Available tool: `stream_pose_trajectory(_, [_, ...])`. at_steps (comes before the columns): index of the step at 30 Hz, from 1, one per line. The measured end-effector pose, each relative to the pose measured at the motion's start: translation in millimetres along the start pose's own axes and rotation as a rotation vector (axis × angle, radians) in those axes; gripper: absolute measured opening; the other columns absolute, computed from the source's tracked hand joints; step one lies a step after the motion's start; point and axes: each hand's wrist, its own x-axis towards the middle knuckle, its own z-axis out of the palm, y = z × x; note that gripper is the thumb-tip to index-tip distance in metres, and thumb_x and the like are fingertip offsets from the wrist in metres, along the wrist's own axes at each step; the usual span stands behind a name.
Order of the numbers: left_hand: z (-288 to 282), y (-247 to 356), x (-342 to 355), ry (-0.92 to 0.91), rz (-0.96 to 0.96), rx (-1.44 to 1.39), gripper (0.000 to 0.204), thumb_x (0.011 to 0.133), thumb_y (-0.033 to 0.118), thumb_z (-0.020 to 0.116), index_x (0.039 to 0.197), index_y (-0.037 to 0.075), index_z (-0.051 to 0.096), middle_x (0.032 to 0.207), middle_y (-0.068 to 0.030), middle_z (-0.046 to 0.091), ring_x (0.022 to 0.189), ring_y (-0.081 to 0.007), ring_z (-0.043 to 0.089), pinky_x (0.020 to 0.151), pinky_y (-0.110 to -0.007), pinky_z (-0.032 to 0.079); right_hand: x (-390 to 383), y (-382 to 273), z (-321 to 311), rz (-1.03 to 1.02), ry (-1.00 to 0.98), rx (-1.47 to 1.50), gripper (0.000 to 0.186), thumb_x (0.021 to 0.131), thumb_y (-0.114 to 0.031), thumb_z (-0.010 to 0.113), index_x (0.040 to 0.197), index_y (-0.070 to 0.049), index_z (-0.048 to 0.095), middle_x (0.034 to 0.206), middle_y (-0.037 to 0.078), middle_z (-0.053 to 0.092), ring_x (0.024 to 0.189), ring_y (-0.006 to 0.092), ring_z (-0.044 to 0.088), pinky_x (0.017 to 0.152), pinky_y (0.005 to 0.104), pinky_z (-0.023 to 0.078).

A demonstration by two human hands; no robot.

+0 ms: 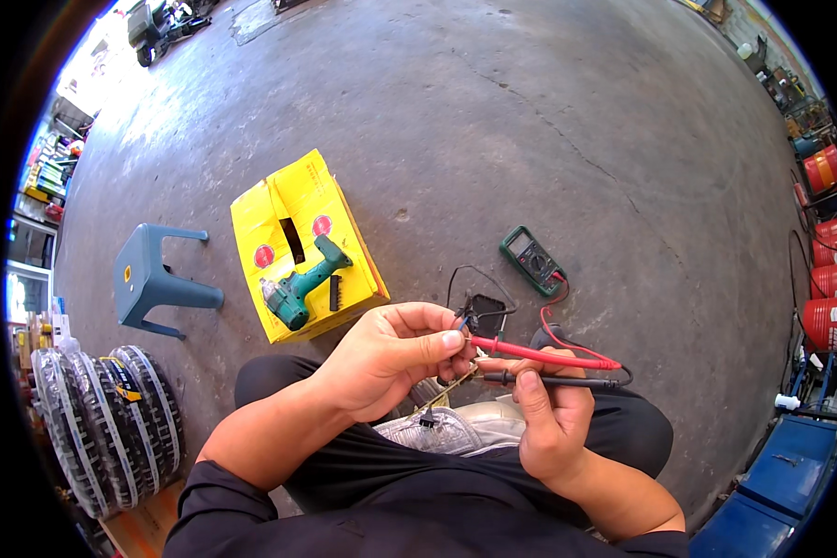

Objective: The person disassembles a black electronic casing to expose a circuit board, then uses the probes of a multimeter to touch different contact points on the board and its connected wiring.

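Both my hands meet above my lap. My left hand [391, 358] is closed, thumb and fingers pinching a thin wire end [464, 325] at the tip of a red test probe [549, 355]. Under my right thumb lies a black test probe [567, 380]; my right hand [553, 418] is closed round it, with the red probe just above, partly hidden where it meets my fingers. Below, a silvery, clear-looking part [432, 430] rests between my legs, with thin wires and a small black connector [427, 419]. A green multimeter [532, 260] lies on the floor, a red lead running from it.
Left of centre, a yellow box [298, 200] carries a green cordless drill [302, 284]. Farther left are a blue plastic stool [153, 279] and wrapped tires [112, 428]. Red drums [830, 324] and blue cabinets [781, 465] line the right side. A dark open case [485, 314] lies beyond my hands.
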Motion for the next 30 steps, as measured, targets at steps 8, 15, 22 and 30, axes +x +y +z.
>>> stream_pose_trajectory(8, [0.3, 0.7, 0.3, 0.008, -0.011, -0.001, 0.011, 0.096, 0.007, 0.065, 0.105, 0.002, 0.066, 0.095, -0.0081, 0.07, 0.086, -0.0176, 0.067, 0.078, -0.031, 0.053, 1.3, 5.3, 0.6, -0.01, 0.015, 0.023, 0.014, 0.103, -0.005, 0.051, 0.113, 0.005, 0.053, 0.109, 0.016, 0.066, 0.106, 0.022, 0.067, 0.092, 0.031, 0.051])
stream_pose_trajectory(15, [0.0, 0.0, 0.3, 0.002, 0.001, 0.013, 0.011, 0.096, 0.007, 0.065, 0.105, 0.001, 0.066, 0.095, -0.0078, 0.07, 0.086, -0.0174, 0.068, 0.078, -0.031, 0.053, 1.6, 4.1, 0.8, -0.015, 0.012, -0.002, 0.014, 0.103, -0.004, 0.051, 0.113, 0.005, 0.053, 0.109, 0.016, 0.067, 0.105, 0.0206, 0.067, 0.092, 0.0302, 0.051])
stream_pose_trajectory(22, [2.6, 0.9, 0.6, 0.015, -0.01, -0.011, 0.012, 0.094, 0.007, 0.068, 0.103, 0.0, 0.067, 0.094, -0.0096, 0.07, 0.086, -0.0175, 0.068, 0.077, -0.029, 0.053, 0.5, 4.7, 0.7, -0.006, 0.018, -0.005, 0.014, 0.103, -0.005, 0.051, 0.113, 0.005, 0.053, 0.11, 0.016, 0.068, 0.104, 0.0195, 0.066, 0.092, 0.0301, 0.051])
stream_pose_trajectory(30, [4.8, 2.6, -0.6, 0.014, 0.001, 0.017, 0.012, 0.094, 0.007, 0.068, 0.103, -0.001, 0.067, 0.094, -0.0095, 0.07, 0.086, -0.0175, 0.067, 0.077, -0.029, 0.053, 0.0, 3.1, 2.4, -0.02, 0.038, 0.0, 0.016, 0.103, -0.006, 0.051, 0.113, 0.005, 0.056, 0.109, 0.014, 0.069, 0.101, 0.0179, 0.066, 0.091, 0.0297, 0.051])
